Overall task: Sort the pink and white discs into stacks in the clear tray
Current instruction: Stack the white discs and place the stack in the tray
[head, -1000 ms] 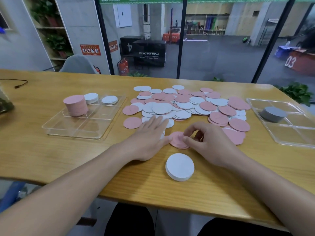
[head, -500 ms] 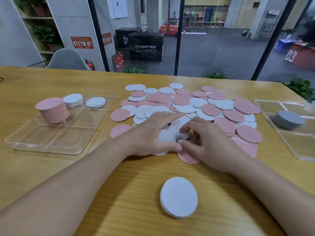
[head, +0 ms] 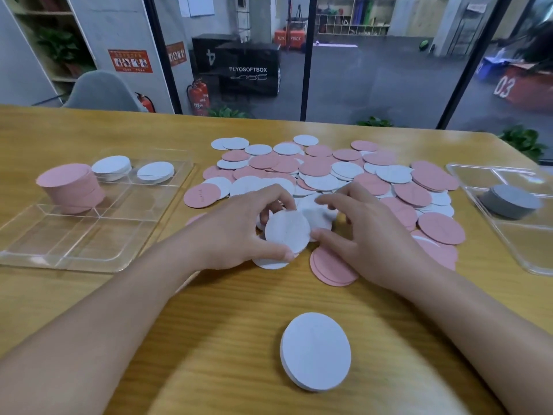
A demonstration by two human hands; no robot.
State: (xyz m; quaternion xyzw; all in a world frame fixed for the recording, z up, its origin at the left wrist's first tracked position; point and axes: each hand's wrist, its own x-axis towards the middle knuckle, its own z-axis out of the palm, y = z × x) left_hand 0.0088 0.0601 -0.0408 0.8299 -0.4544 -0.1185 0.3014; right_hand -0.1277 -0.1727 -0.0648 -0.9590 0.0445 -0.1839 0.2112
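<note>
Overlooking gym floor point(head: 374, 82), wooden table point(head: 209, 310)

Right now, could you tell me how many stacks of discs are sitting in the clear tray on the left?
3: a tall pink stack in the tray's far-left compartment, and two low white stacks in the compartments along its far edge. None seem hidden.

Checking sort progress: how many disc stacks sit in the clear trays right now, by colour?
Pink stack: 1, in the left tray
White stacks: 2, in the left tray
Grey stack: 1, in the right tray
Total: 4
</note>
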